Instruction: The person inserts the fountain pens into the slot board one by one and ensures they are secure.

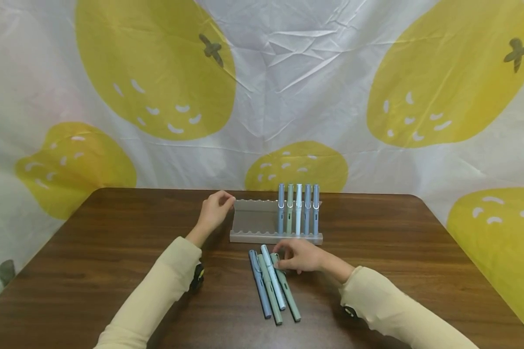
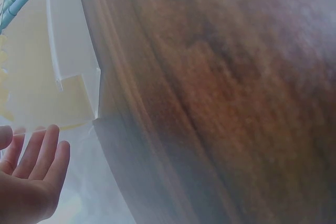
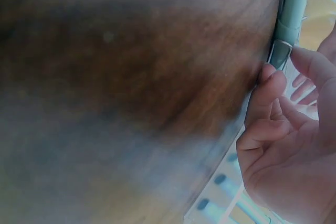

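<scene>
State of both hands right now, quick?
Left hand: closed, pinching the clear rack at its upper left corner.
Right hand: closed, pinching the rightmost loose green pen near its clip.

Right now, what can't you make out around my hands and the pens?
Gripped green pen: right wrist view, top edge cuts one end; head view, right hand partly covers it.
Left hand: left wrist view, left and bottom edges cut it.
Clear rack: left wrist view, top edge cuts it.
Table grain: right wrist view, blurred.
</scene>
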{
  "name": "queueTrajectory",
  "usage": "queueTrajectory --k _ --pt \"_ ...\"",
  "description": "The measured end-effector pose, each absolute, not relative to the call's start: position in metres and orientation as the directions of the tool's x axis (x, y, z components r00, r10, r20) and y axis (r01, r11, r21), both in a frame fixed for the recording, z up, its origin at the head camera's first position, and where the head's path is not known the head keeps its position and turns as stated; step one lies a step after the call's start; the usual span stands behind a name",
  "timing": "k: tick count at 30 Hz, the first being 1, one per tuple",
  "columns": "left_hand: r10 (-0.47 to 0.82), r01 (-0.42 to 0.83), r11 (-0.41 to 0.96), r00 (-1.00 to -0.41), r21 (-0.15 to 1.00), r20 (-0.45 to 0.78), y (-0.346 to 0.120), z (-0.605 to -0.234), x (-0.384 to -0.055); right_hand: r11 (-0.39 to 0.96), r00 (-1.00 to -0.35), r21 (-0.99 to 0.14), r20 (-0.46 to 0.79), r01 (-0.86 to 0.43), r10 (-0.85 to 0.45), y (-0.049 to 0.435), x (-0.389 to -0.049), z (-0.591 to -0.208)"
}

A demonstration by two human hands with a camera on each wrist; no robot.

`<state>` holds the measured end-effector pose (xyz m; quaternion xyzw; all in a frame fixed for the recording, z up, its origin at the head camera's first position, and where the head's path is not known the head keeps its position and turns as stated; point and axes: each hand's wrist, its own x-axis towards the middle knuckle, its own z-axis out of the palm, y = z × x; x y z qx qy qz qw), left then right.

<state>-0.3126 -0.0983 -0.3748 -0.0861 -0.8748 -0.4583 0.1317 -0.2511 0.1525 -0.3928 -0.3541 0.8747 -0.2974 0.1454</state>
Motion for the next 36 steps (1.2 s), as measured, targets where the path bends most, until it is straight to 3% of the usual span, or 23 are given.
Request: queueTrajectory --k 6,19,36 --pt "0.026 0.271 0.563 -0.95 0.781 0.31 -0.0983 -0.3755 -0.3131 0.584 -0.72 -0.647 -0.077 -0.49 -0.69 0.154 -0.2507 -0.3913" --pt "0.03 0.285 0.554 -0.946 0.782 0.324 -0.0981 -0.3741 -0.3112 0.546 -0.681 -0.641 -0.048 -0.54 -0.731 0.1522 -0.2468 -0.3903" --pt "0.035 0.283 0.557 -0.948 0.781 0.318 -0.0981 -0.3737 -0.3117 0.608 -0.708 -0.461 0.065 -0.647 -0.703 0.151 -0.2433 -0.3902"
